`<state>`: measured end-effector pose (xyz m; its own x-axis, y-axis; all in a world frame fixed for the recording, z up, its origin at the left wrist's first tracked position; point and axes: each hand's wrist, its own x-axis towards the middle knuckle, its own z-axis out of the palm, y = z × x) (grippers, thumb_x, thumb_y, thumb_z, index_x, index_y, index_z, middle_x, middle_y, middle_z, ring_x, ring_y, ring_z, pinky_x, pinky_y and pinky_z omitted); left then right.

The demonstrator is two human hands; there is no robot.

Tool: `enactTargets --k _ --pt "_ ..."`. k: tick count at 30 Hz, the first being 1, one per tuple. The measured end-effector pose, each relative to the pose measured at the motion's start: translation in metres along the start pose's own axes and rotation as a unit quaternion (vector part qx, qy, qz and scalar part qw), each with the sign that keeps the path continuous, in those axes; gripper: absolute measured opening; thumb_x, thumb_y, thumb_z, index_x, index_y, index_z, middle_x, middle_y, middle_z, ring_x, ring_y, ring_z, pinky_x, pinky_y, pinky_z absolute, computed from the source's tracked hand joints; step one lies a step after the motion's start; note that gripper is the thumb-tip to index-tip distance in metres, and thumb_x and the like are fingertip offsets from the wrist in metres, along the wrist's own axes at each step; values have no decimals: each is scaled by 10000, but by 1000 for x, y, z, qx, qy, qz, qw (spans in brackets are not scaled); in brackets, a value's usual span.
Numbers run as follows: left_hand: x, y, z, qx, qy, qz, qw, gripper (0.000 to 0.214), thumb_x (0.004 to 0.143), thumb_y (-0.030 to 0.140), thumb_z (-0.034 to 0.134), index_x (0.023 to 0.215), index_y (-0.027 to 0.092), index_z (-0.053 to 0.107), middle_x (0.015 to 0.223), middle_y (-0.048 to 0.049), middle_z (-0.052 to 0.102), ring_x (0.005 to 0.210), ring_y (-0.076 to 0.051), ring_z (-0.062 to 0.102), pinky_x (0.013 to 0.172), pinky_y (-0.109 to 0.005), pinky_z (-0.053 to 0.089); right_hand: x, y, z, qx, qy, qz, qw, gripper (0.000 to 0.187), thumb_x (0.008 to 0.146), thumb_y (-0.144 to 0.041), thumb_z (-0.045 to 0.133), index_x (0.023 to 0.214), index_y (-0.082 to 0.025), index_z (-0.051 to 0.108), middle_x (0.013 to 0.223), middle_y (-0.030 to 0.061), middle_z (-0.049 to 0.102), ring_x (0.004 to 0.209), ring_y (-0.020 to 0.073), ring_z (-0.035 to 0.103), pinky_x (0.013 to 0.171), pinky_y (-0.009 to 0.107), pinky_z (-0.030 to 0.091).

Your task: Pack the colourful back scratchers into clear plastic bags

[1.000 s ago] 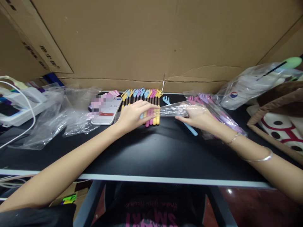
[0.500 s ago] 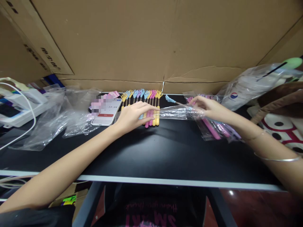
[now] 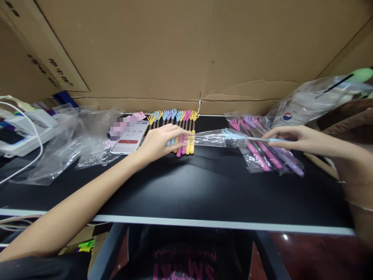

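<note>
Nearest is a black shirt [image 3: 186,252] with pink letters, below both hands. Next comes the pale edge [image 3: 204,223] of the black table [image 3: 189,186], which spreads under the hands.

The left hand [image 3: 164,140] is nearly closed, with its thumb and fingers pinching one end of a thin clear sleeve [image 3: 206,138]. The sleeve stretches flat from this pinch toward the right hand [image 3: 300,140]. The right hand pinches too, with its thumb and fingers around the handle of a blue stick [image 3: 255,139]. The stick lies sideways between the hands. Its little hand-shaped end is inside the sleeve, and its handle is outside, in the right hand's grip.

Pink and purple sticks [image 3: 271,156] lie in clear plastic on the table, just left of the right hand and partly under the blue stick. Left of the left hand is a phone [image 3: 128,142], then crumpled clear bags [image 3: 96,136], then a white power strip [image 3: 29,136].

A row of colored sticks [image 3: 174,114] lies under and behind the left hand; I can't tell if the palm touches them. Behind the right hand is a bagged cup [image 3: 303,109]. Farthest back, brown cardboard [image 3: 186,58] stands behind everything.
</note>
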<state>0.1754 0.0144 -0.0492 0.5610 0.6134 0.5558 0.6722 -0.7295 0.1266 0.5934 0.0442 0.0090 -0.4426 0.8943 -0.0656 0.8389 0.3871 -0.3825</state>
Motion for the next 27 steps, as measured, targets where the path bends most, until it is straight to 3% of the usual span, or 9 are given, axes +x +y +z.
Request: enactTargets --k 3,5,12,27 --pt "0 -1 0 4 -4 -4 1000 290 968 412 555 1224 304 638 1051 7 703 948 -156 631 742 -232 422 -4 2 -4 19 -69 -15 997 560 804 -653 603 1088 -183 710 1084 107 717 985 274 656 847 367 494" --pt "0 -1 0 9 -7 -5 1000 288 969 413 555 1222 303 637 1030 7 702 935 -154 633 733 -232 419 -5 3 -6 16 -83 -14 996 532 809 -642 609 1087 -203 717 1085 95 719 998 279 656 859 375 493" --pt "-1 1 1 10 -21 -18 1000 282 962 416 563 1212 310 640 1078 4 705 960 -150 646 728 -223 422 -10 4 -9 31 -40 -26 998 496 774 -655 640 1043 -251 741 1086 85 726 1017 293 655 919 396 491" --pt "-1 6 3 37 -42 -14 998 283 966 442 548 1183 301 662 1128 -1 709 1008 -153 656 679 -208 435 -4 -7 8 42 -53 -41 997 449 841 -596 620 1049 -210 717 1050 98 732 983 282 654 881 368 482"
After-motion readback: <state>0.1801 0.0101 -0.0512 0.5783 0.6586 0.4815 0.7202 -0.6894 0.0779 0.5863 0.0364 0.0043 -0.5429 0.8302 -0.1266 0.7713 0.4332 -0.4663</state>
